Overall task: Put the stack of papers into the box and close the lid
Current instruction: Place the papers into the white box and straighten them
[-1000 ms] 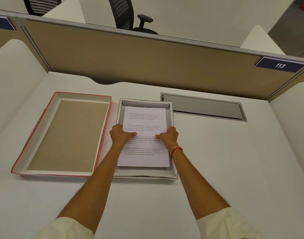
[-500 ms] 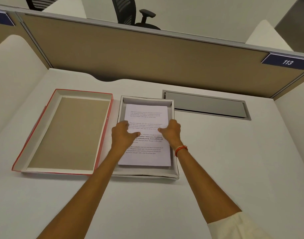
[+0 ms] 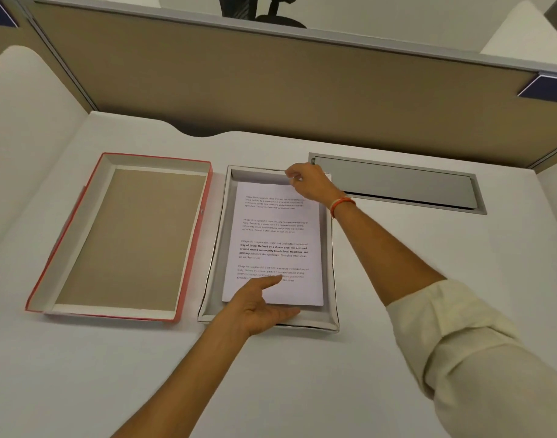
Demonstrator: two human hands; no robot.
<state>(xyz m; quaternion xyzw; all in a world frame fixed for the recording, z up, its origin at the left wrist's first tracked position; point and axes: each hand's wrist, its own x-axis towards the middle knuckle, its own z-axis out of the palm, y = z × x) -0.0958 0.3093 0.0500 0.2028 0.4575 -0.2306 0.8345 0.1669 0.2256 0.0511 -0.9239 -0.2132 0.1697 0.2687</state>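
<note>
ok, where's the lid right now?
Head view: the red-edged lid lies upside down on the desk, immediately left of the box holding the papers.

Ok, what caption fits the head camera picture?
Both hands square the papers in the box; lid waits alongside.

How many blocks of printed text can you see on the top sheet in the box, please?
4, stacked down the top sheet: one just below the right hand, two across the middle, and the lowest partly covered by the left hand. Sheets beneath are hidden.
</note>
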